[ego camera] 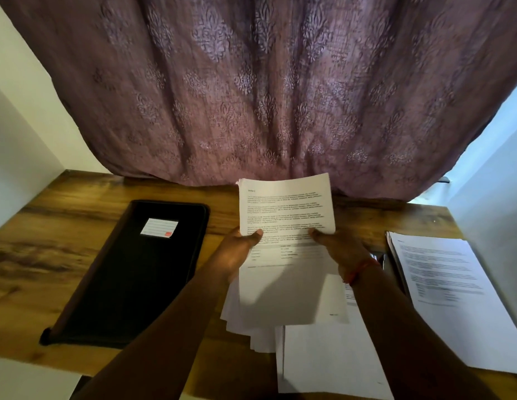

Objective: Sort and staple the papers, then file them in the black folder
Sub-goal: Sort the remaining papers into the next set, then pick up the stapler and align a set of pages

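Your left hand [240, 249] and right hand [338, 249] each pinch the printed paper stack [286, 206], raised at 12 o'clock over loose sheets [292, 295]; closed black folder [130, 272] lies on the counter [35, 249] at 9 o'clock.

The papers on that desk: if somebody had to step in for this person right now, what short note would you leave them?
Left hand and right hand both grip the lower edge of a raised sheaf of papers.
A loose fanned pile lies beneath it; another stack lies at the right.
The black folder lies closed at the left, nothing filed yet.
Stapler: something dark by the right wrist, unclear.
Left: finish sorting, staple, file.
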Motion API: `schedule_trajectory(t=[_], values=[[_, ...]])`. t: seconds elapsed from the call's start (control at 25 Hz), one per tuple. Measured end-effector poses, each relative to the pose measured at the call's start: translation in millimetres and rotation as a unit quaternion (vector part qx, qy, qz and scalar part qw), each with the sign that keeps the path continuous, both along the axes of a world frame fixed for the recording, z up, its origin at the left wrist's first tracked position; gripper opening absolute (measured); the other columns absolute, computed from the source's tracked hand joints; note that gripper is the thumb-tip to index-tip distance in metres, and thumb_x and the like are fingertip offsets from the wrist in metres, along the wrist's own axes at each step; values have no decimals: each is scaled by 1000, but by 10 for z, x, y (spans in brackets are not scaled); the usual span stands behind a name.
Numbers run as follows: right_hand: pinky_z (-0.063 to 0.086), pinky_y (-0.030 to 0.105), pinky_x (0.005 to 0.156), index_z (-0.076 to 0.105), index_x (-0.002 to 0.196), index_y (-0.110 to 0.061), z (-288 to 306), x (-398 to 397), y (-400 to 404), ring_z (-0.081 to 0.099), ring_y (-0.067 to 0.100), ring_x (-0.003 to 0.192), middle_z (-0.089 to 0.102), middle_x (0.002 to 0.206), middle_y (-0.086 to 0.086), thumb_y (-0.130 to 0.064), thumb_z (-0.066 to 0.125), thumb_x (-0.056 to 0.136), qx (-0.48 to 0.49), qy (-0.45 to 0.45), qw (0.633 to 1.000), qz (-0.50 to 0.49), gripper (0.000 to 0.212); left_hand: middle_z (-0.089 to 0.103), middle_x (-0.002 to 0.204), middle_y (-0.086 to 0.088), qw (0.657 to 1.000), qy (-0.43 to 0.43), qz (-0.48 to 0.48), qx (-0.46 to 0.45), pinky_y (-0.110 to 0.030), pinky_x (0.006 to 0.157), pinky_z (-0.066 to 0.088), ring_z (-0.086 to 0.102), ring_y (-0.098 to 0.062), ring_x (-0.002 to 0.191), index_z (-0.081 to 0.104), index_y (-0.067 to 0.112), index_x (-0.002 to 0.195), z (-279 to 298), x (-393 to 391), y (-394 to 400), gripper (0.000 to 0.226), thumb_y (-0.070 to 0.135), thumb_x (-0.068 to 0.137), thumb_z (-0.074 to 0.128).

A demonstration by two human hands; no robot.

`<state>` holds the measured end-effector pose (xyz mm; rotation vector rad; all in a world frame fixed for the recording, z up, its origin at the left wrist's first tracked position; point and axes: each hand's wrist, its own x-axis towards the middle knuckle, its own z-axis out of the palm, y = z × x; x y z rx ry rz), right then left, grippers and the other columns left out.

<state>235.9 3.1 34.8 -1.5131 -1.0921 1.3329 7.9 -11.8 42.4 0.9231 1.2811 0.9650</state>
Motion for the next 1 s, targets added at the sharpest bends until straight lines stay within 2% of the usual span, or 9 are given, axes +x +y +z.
schedule_trajectory(t=[0.16,0.24,0.28,0.36,0.44,0.6,0.84,0.92,1.0], values=[[56,44,87,68,107,-25,-28,110,-97,69,24,99,73,105,2,-37,67,89,-25,15,999,34,22,68,118,9,999,30,35,18,-44,99,50,66,-18,106,63,34,108,-97,52,-94,22,16,97,61],[58,39,78,67,106,-20,-60,320,-149,70,21,88,72,97,4,-36,60,94,-7,-33,999,-2,21,64,112,15,997,53,55,27,-39,94,49,63,-14,97,58,32,109,-98,105,-139,21,15,97,61],[57,32,72,66,99,-18,-91,453,-168,68,19,82,70,92,5,-31,58,96,19,-130,990,-44,16,62,110,16,995,63,64,34,-36,90,48,61,-11,92,56,30,110,-102,126,-160,21,15,97,60],[53,29,68,62,98,-17,-250,740,-193,63,20,82,64,93,7,-25,60,95,47,-402,907,-113,9,60,112,13,994,68,71,41,-35,89,45,60,-11,92,56,27,114,-140,166,-185,22,15,97,60],[53,44,84,51,123,-20,-465,946,-228,56,34,107,55,117,14,-32,63,92,-4,-507,855,-109,36,60,116,10,994,72,73,37,-37,93,45,60,-18,100,57,25,117,-178,211,-216,22,15,97,60],[46,51,102,43,139,-25,-776,1087,-241,50,38,125,50,138,14,-30,65,90,-53,-527,848,-14,54,61,118,9,994,80,75,22,-39,92,45,60,-18,99,58,26,118,-230,327,-287,21,17,98,58],[51,42,85,57,116,-14,-849,1235,-94,63,33,100,64,113,13,-36,57,96,3,-464,883,-71,30,64,123,6,994,71,82,17,-41,94,48,63,-22,108,59,23,127,-302,385,-353,29,19,98,59],[48,37,79,56,109,-15,-720,1248,-54,63,30,92,66,105,12,-35,58,96,28,-364,922,-126,24,67,119,7,994,68,83,25,-39,91,50,64,-21,108,60,27,123,-300,410,-398,26,19,98,59],[48,38,81,53,104,-26,-527,1183,-49,61,27,92,64,101,5,-30,61,93,38,-176,965,-191,14,68,117,8,994,68,81,32,-33,85,52,66,-18,106,60,29,121,-302,417,-434,26,17,98,58]])
